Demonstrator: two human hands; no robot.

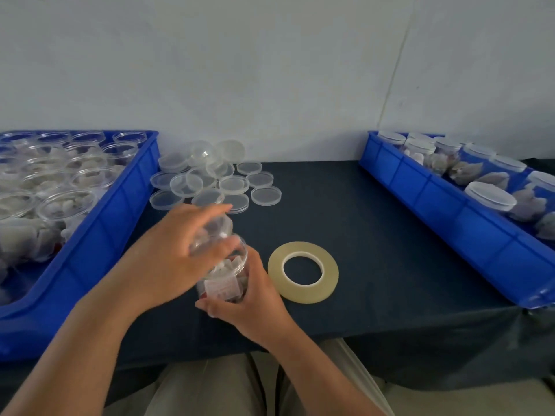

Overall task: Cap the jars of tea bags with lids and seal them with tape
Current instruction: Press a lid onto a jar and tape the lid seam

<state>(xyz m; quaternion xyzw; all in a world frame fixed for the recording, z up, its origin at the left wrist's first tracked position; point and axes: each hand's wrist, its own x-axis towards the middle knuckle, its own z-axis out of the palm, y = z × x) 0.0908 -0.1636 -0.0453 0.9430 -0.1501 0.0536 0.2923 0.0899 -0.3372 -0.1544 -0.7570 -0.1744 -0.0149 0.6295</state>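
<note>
Jar (223, 283): near desk (375, 235) edge beside tape roll (303, 271), right hand (252, 301) gripping its base. Lid (217, 228): held in left hand (177, 253), tilted above the mouth. Level it before pressing down; hold the base steady.

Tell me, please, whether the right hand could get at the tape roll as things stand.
Probably yes, once freed: the tape roll lies flat just beside the right hand, nothing between them. But that hand grips the jar while the left hand holds the lid.
</note>
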